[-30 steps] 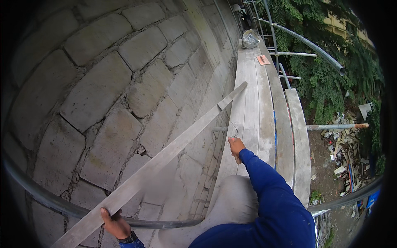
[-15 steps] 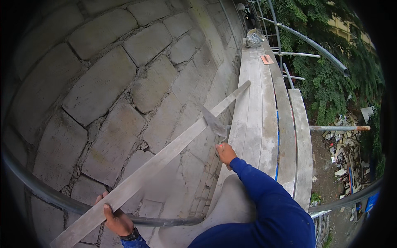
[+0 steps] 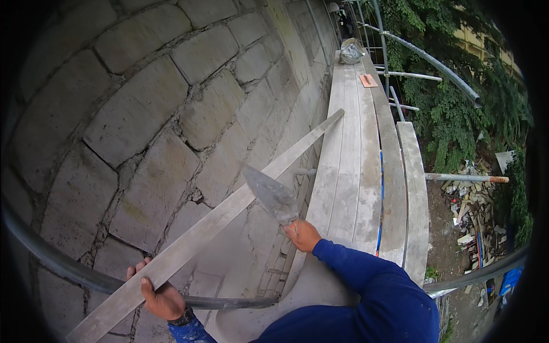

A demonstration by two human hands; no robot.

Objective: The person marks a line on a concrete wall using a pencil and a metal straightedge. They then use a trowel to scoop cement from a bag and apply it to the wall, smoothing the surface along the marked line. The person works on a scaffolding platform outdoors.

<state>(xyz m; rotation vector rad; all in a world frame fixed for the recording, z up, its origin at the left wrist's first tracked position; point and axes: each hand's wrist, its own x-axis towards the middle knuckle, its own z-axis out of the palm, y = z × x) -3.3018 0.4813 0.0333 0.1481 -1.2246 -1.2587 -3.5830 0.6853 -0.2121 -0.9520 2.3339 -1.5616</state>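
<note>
**Trowel and straightedge meet on a block wall**

A grey block wall (image 3: pixel 148 114) with rough mortar joints fills the scene above and left of the hands, while a scaffold walkway of pale planks (image 3: pixel 357 166) runs away beyond the right hand, edged by steel rails (image 3: pixel 434 63) and green foliage. The left hand (image 3: pixel 160 294) is wrapped around the near end of a long straightedge (image 3: pixel 229 214), a flat, mortar-stained board that slants up from that hand across the wall to end well past the right hand, against the planks. The right hand (image 3: pixel 302 234), in a blue sleeve, is closed on the handle of a trowel (image 3: pixel 271 194); its pointed, grey-crusted blade rises up and left from the hand and lies over the straightedge about midway along it. Whether blade and board touch cannot be told. The two hands are well apart. The straightedge looks stiff but long and likely awkward when held at one end, so a firm hold near its lower end suits it. The trowel appears light and rigid, best gripped at the handle, clear of the blade's thin edges.
</note>
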